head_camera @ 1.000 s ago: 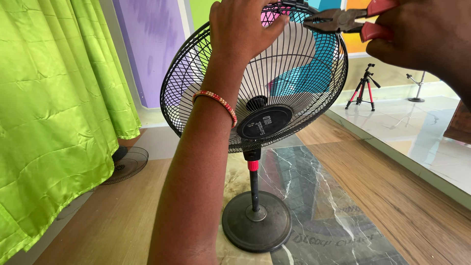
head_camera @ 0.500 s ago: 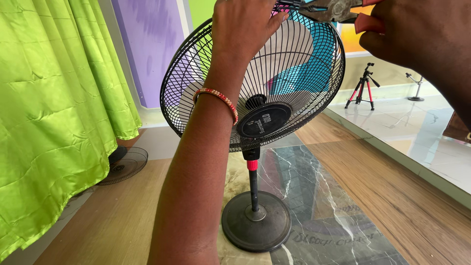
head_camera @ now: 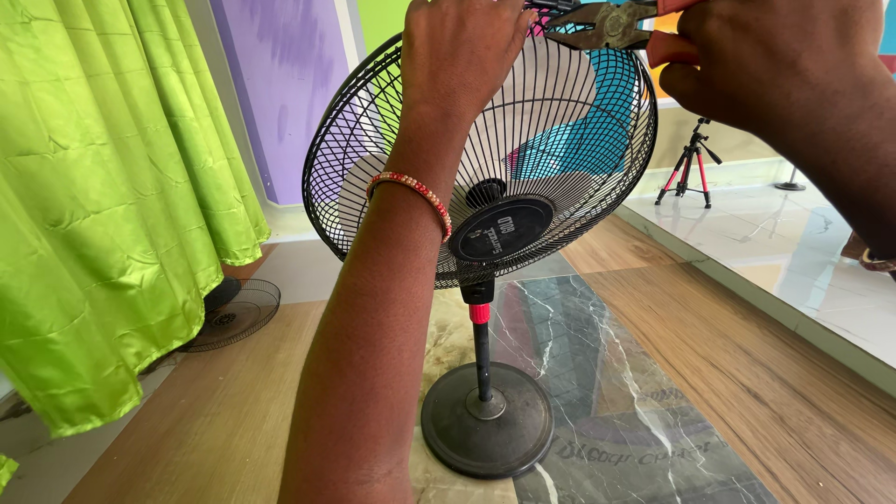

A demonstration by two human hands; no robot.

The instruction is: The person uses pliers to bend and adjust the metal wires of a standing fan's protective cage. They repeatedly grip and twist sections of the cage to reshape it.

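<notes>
A black pedestal fan stands before me with a round wire grille (head_camera: 560, 159), white blades behind it and a round black base (head_camera: 485, 420). My left hand (head_camera: 462, 51) grips the top rim of the grille; a beaded bracelet (head_camera: 411, 191) circles that wrist. My right hand (head_camera: 775, 61) holds pliers (head_camera: 602, 25) with red handles, their jaws at the grille's top edge just right of my left hand.
Green curtains (head_camera: 103, 205) hang at the left. A loose fan grille (head_camera: 229, 313) lies on the floor below them. A small tripod (head_camera: 686, 163) stands at the back right on a pale raised floor. A marble-patterned slab (head_camera: 597, 373) lies under the fan.
The pliers and my right hand have shifted slightly up and left toward the top of the grille. My left hand keeps its grip on the rim.
</notes>
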